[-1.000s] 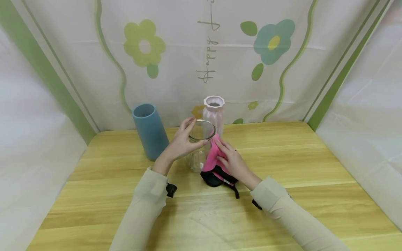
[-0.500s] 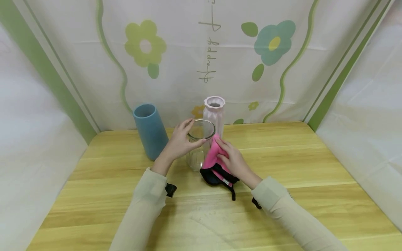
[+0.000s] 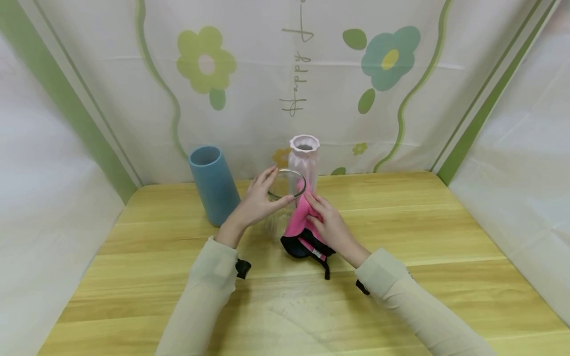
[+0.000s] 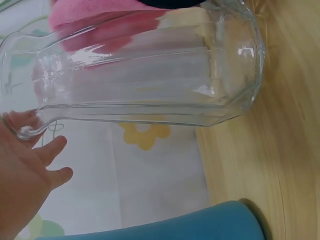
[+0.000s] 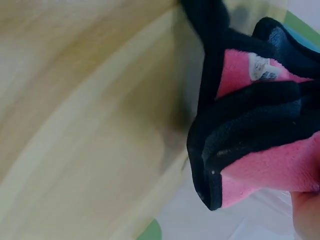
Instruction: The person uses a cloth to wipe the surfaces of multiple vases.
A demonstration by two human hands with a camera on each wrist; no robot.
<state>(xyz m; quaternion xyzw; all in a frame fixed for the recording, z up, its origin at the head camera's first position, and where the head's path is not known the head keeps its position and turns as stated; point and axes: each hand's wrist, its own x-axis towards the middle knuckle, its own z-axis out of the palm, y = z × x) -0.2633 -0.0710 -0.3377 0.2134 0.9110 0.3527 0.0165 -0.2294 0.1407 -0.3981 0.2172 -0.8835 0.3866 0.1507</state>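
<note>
Holding the glass vase (image 4: 150,87) at its top — my left hand (image 3: 256,203) wide around it.
Its long axis stands upright below those fingers — my right hand (image 3: 330,225) pinches the pink cloth (image 3: 296,221) beside it.

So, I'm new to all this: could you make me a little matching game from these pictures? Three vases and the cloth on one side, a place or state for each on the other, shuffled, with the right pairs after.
Things
1. Blue vase
2. Glass vase
3. Pale vase
4. Cloth

Places and states
A. Has a wavy rim and stands behind the see-through one
B. Held in the right hand
C. Farthest left of the vases in the head view
D. Has the left hand at its rim

Right pairs: 1-C, 2-D, 3-A, 4-B
</note>
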